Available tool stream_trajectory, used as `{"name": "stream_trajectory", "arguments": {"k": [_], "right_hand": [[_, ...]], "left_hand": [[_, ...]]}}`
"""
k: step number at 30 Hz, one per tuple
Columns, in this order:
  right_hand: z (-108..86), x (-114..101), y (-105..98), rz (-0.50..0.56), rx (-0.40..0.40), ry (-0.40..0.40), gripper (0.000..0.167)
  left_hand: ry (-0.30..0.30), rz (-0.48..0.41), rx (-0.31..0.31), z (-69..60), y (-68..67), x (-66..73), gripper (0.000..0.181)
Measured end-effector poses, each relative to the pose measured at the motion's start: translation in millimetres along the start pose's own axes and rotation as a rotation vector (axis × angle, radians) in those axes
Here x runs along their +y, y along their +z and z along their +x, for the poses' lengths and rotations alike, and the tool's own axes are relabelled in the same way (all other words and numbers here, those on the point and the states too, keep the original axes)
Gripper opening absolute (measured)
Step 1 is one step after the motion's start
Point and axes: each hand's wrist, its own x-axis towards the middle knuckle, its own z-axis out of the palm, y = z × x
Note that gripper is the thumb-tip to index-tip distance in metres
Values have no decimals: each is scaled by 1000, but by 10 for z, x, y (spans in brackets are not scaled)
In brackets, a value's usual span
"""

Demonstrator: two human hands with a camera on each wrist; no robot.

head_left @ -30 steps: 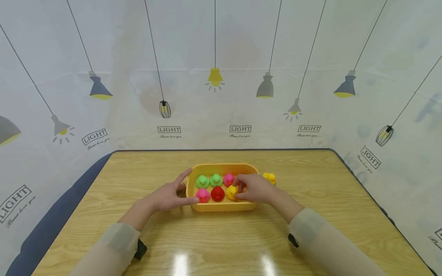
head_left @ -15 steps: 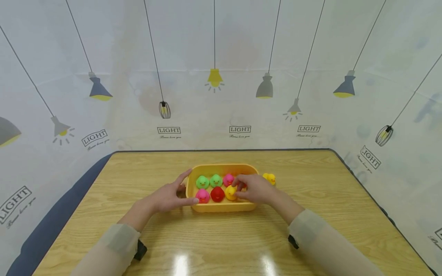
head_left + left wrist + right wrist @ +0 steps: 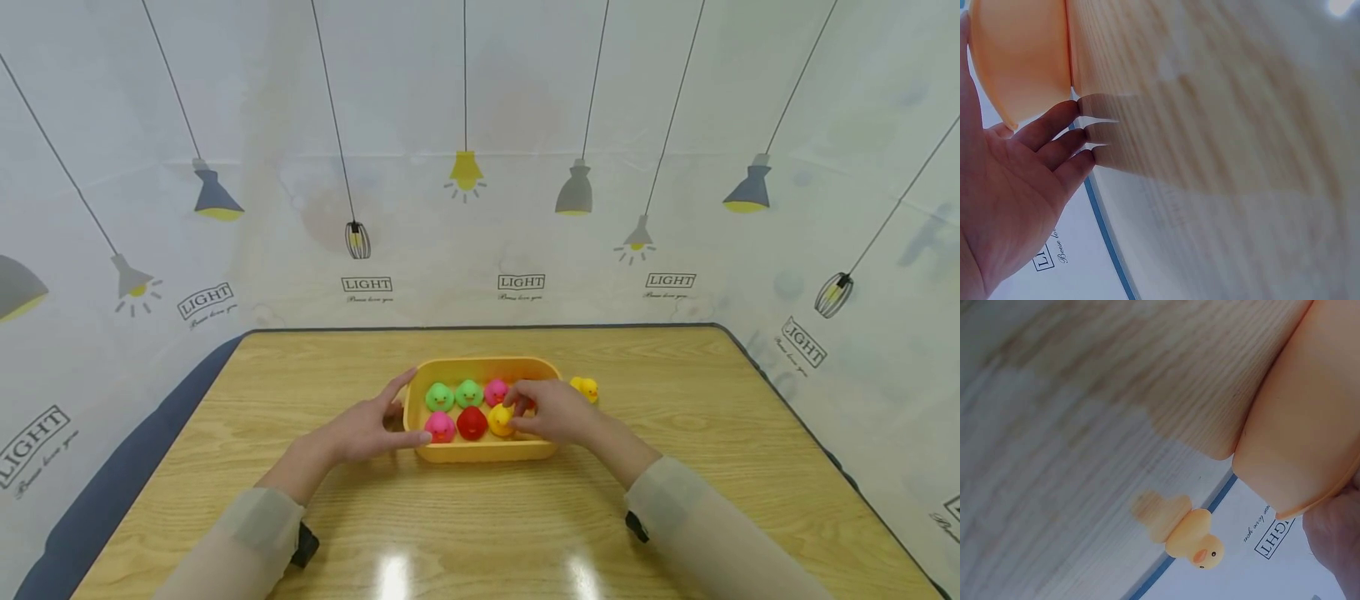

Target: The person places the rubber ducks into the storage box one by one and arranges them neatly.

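In the head view, a shallow yellow plastic tray (image 3: 487, 452) holds several small rubber ducks. My left hand (image 3: 363, 427) spans its left end, thumb on the near rim and index finger at the far corner; the left wrist view shows the other fingers outside the tray wall. Thumb and fingertips of my right hand (image 3: 558, 410) pinch a yellow duck (image 3: 500, 420) in the front row. Left of it sit a red duck (image 3: 472, 423) and a pink duck (image 3: 440, 427). Behind are green ducks (image 3: 469, 392) and another pink duck (image 3: 497, 392). My right hand partly covers something red.
Another yellow duck (image 3: 1192, 536) lies on the wooden table (image 3: 480, 517), outside the tray's right end. A pale cloth printed with lamps (image 3: 510, 242) hangs behind and beside the table.
The pinched yellow duck has shifted very slightly left toward the red one, within the first half second. Both hands stay nearly in place, and the other ducks look unmoved.
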Motion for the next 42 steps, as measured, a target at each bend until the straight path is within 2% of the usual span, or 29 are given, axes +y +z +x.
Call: {"name": "stream_trajectory", "arguments": {"k": [12, 14, 20, 23, 32, 42], "right_hand": [[-20, -13, 2, 27, 10, 12, 21], [-34, 4, -3, 70, 23, 10, 21], [-127, 109, -103, 252, 115, -71, 24], [-213, 162, -185, 284, 148, -58, 27], [-477, 474, -420, 275, 196, 17, 28], [-788, 802, -576, 239, 192, 23, 28]], "left_hand": [[-3, -4, -10, 2, 11, -15, 116], [-2, -1, -9, 4, 14, -16, 116], [-13, 1, -12, 11, 20, -9, 116], [-21, -3, -15, 10, 19, -4, 117], [-38, -14, -13, 8, 2, 2, 116], [-34, -7, -12, 13, 3, -19, 116]]}}
